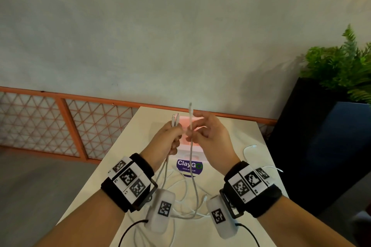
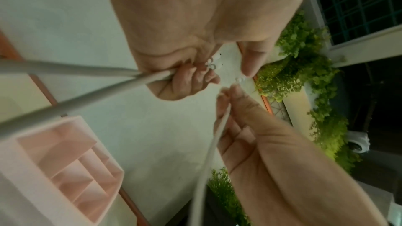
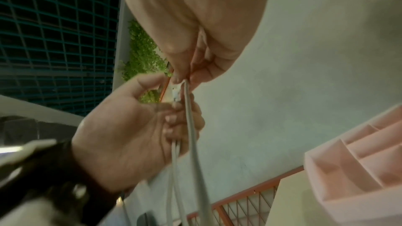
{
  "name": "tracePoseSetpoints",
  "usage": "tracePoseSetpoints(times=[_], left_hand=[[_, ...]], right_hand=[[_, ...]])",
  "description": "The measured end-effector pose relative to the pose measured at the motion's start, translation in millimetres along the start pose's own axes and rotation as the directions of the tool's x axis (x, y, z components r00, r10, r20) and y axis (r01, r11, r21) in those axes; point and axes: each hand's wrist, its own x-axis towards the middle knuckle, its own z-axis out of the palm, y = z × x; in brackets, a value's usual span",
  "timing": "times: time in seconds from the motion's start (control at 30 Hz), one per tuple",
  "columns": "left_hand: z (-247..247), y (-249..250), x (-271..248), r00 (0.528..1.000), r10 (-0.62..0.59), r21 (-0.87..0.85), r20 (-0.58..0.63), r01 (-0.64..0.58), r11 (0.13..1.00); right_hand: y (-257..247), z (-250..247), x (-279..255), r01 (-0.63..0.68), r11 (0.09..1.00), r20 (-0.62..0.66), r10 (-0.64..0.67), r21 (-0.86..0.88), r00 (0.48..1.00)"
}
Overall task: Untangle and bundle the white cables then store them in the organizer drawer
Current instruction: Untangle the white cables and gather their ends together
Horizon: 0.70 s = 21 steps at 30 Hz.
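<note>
Both hands are raised above the table. My left hand [image 1: 170, 136] grips two white cable strands [image 1: 165, 168], whose two plugs [image 1: 175, 119] stick up above its fist. My right hand [image 1: 202, 135] pinches a third white cable [image 1: 191, 158] between thumb and fingers, its plug end [image 1: 190, 109] pointing up. All strands hang down to a loose white tangle [image 1: 184, 196] on the table between my wrists. The pink organizer [image 1: 187, 146] with open compartments [image 2: 71, 174] stands just behind the hands, partly hidden by them. In the right wrist view the pinched cable [image 3: 191, 126] runs past the left hand [image 3: 130, 135].
The cream table [image 1: 128, 146] is narrow, with edges close on both sides. Another white cable [image 1: 249, 149] lies at the right edge. A purple ClayGo sticker [image 1: 189, 165] sits before the organizer. An orange lattice railing [image 1: 60, 124] runs behind; a dark planter with greenery [image 1: 331, 106] stands right.
</note>
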Motion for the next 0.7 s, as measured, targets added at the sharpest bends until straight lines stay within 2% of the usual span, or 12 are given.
tracePoseSetpoints(times=[0.17, 0.23, 0.3, 0.37, 0.43, 0.47, 0.5, 0.53, 0.57, 0.6, 0.63, 0.7], left_hand=[[4.3, 3.6, -0.8, 0.983, 0.185, 0.243, -0.005, -0.178, 0.953], [-3.8, 7.5, -1.0, 0.969, 0.231, 0.288, -0.085, -0.198, 0.937], [-15.6, 15.4, -1.7, 0.962, 0.252, 0.254, -0.104, -0.219, 0.942], [-25.5, 25.2, -1.7, 0.963, 0.261, 0.035, -0.069, -0.259, 0.965], [-34.7, 34.6, -1.5, 0.958, 0.269, -0.160, -0.094, -0.281, 0.946], [-40.4, 38.1, -1.6, 0.954, 0.269, -0.168, -0.131, -0.289, 0.942], [-47.9, 39.5, -1.6, 0.950, 0.271, -0.141, -0.156, -0.293, 0.946], [-56.2, 39.6, -1.5, 0.946, 0.275, -0.086, -0.170, -0.293, 0.952], [-63.3, 38.4, -2.1, 0.945, 0.280, 0.010, -0.169, -0.283, 0.959], [-68.5, 36.5, -4.3, 0.944, 0.289, 0.164, -0.156, -0.264, 0.951], [-71.8, 33.9, -6.4, 0.944, 0.301, 0.362, -0.133, -0.237, 0.902], [-69.6, 24.1, -9.7, 0.952, 0.305, 0.670, -0.036, -0.203, 0.714]], right_hand=[[6.9, 12.7, -6.8, -0.033, 0.998, 0.027, 0.034, -0.055, 0.999], [18.3, 11.2, -10.9, -0.083, 0.983, 0.168, 0.110, -0.163, 0.980], [35.4, 11.1, -22.5, -0.156, 0.952, 0.375, 0.250, -0.264, 0.893], [56.4, 10.9, -36.4, -0.232, 0.919, 0.479, 0.368, -0.318, 0.797], [83.2, 7.8, -44.7, -0.160, 0.850, 0.517, 0.443, -0.501, 0.732], [98.9, 2.0, -45.7, -0.066, 0.799, 0.543, 0.464, -0.598, 0.700], [108.0, -3.2, -46.4, -0.059, 0.753, 0.520, 0.507, -0.655, 0.688], [116.4, -7.6, -44.4, -0.079, 0.733, 0.489, 0.525, -0.675, 0.697], [117.8, -11.7, -41.7, -0.175, 0.759, 0.442, 0.531, -0.627, 0.723], [119.2, -15.3, -36.5, -0.272, 0.798, 0.370, 0.513, -0.538, 0.774], [112.2, -17.6, -30.2, -0.346, 0.833, 0.314, 0.498, -0.431, 0.808], [89.2, -20.8, -15.5, -0.355, 0.889, 0.281, 0.433, -0.288, 0.856]])
